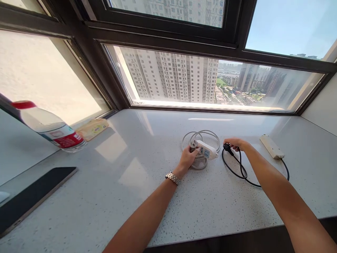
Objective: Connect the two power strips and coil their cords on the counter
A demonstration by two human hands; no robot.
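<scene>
**Me:** While both arms are stretched out over the sill (158,196), my left hand (188,157) is closed around the near end of the white strip (207,150), fingers curled over it where its own white plug sits. My right hand (237,143) is pinching the black plug (228,148) between thumb and fingers.

**You:** How do the two lie to each other?

**Me:** The plug is just beside the strip's right end, a small gap between them, not touching. The strip's long axis runs left to right across me, tilted a little so the right end sits lower in the picture. Its sockets face up. So the plug lies to the right of the strip, and my right hand is the nearer one to that free end.

**You:** And the cables?

**Me:** The strip rests on its coil (201,140) of white cable, looped on the sill under and behind it. The black cord (240,172) curls from the plug toward me, then swings right to a beige strip (271,146) lying near the right wall.

**You:** Arm pose?

**Me:** Left forearm comes in straight from low centre, a watch (172,177) on the wrist, palm down. Right forearm angles in from the lower right, wrist bent inward toward the strip.

**You:** Anything else about?

**Me:** A bottle (50,128) stands at far left, a dark tablet (31,196) nearer me. I can't tell which way the plug's pins point.
</scene>
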